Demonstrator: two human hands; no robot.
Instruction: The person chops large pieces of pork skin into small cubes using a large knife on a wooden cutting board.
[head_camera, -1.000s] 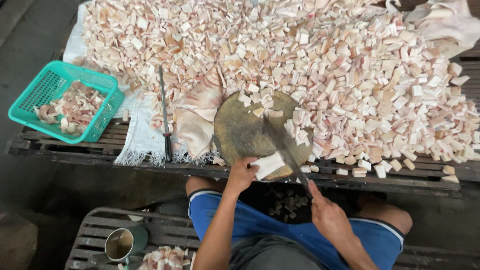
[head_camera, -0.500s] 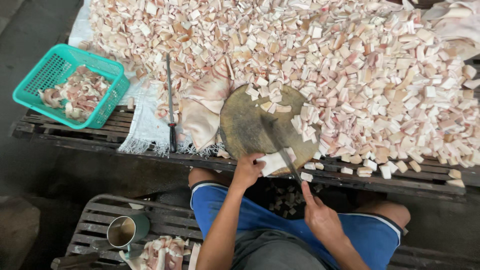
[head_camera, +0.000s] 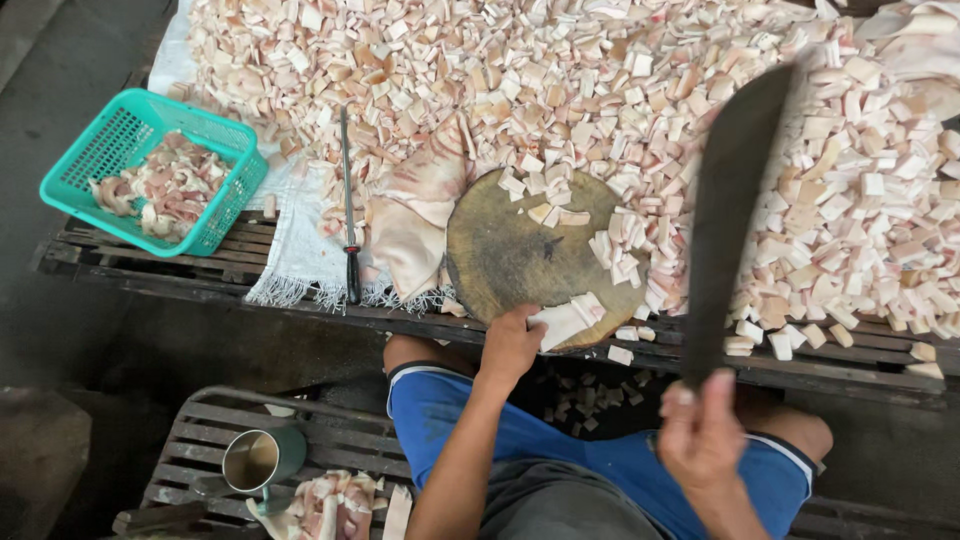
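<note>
My left hand (head_camera: 512, 347) presses a pale strip of meat (head_camera: 566, 322) against the near edge of a round wooden chopping block (head_camera: 510, 255). My right hand (head_camera: 702, 432) grips the handle of a long dark cleaver (head_camera: 732, 205), raised high and blurred, blade pointing away from me, to the right of the block. Several cut cubes lie on the block's far and right side.
A huge heap of pale meat cubes (head_camera: 600, 80) covers the slatted bench beyond the block. A teal basket (head_camera: 222, 200) with meat pieces stands at left. A sharpening rod (head_camera: 348, 200) lies on white cloth beside uncut slabs (head_camera: 415, 215). A metal mug (head_camera: 255, 460) stands below.
The cleaver has swung up from the strip on the block to a raised position at the right. My left hand has stayed on the strip.
</note>
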